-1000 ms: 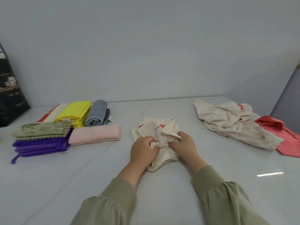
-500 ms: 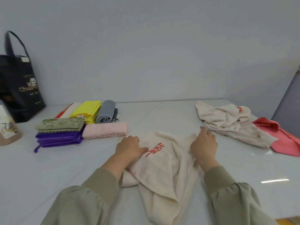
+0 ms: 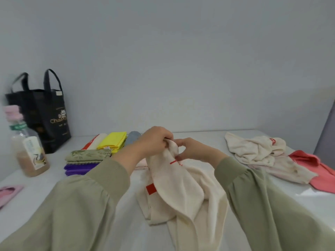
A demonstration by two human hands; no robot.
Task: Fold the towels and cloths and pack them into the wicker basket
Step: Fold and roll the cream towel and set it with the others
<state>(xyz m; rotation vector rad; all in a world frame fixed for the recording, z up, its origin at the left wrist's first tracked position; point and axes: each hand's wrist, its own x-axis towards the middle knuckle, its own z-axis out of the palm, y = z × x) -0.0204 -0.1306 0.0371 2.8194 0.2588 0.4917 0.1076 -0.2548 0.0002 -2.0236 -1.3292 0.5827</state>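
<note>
L hand & R hand close together, both pinched cream towel top edge; rest draped on counter. Best next: find corners, pull taut, lay flat before folding.

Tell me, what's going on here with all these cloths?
A person is folding laundry at a table. Their left hand and right hand pinch the top edge of a cream towel, lifted so that the rest drapes down onto the table. Folded cloths sit stacked on the left. A crumpled pile of towels and a red cloth wait on the right. No wicker basket shows in this view.
</note>
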